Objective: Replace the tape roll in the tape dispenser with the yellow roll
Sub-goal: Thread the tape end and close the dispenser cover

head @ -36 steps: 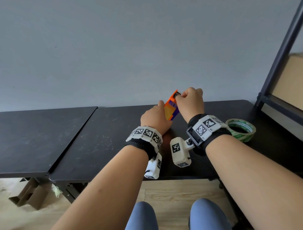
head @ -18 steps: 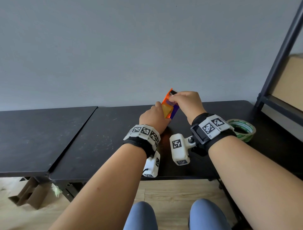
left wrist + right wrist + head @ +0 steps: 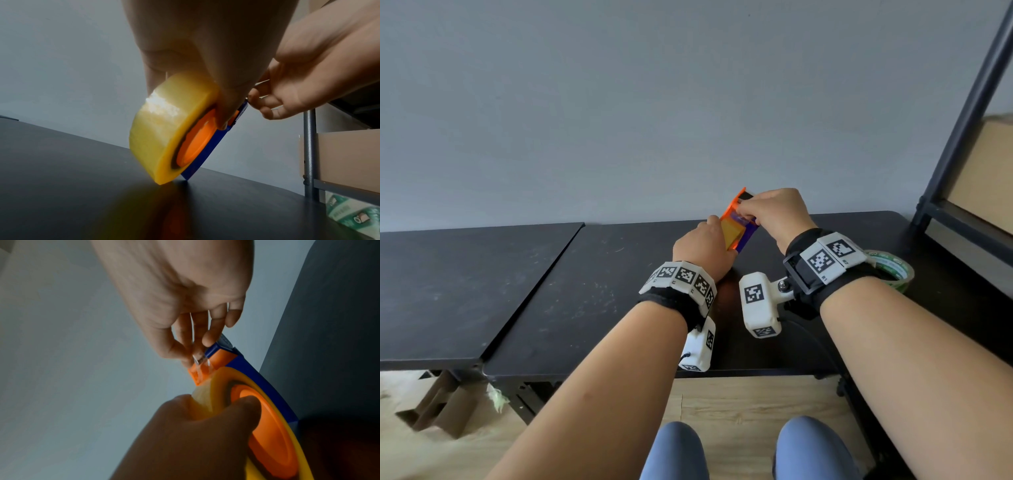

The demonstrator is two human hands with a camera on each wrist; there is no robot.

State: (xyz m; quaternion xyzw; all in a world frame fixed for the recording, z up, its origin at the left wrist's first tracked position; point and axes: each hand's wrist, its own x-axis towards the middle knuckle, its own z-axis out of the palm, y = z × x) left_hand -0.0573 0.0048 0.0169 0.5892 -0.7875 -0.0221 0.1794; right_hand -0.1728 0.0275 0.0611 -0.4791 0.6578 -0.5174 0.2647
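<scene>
An orange and blue tape dispenser (image 3: 737, 205) stands tilted on its lower edge on the black table (image 3: 602, 274). The yellow roll (image 3: 164, 129) sits on its orange hub (image 3: 197, 142), against the blue side plate (image 3: 207, 155). My left hand (image 3: 702, 250) grips the roll, with the thumb on the hub (image 3: 273, 443). My right hand (image 3: 748, 209) is at the dispenser's top end. There its thumb and fingers pinch a clear strip of tape (image 3: 200, 366) drawn up from the roll (image 3: 257, 382).
A green-printed tape roll (image 3: 890, 270) lies flat on the table behind my right wrist. A black metal rack (image 3: 962, 120) with a cardboard box (image 3: 989, 171) stands at the right edge. A second black table (image 3: 448, 274) adjoins on the left.
My right hand's fingers have crept a little left and down along the dispenser's top end, and its wrist has swung right. The left hand has stayed nearly still on the roll.
</scene>
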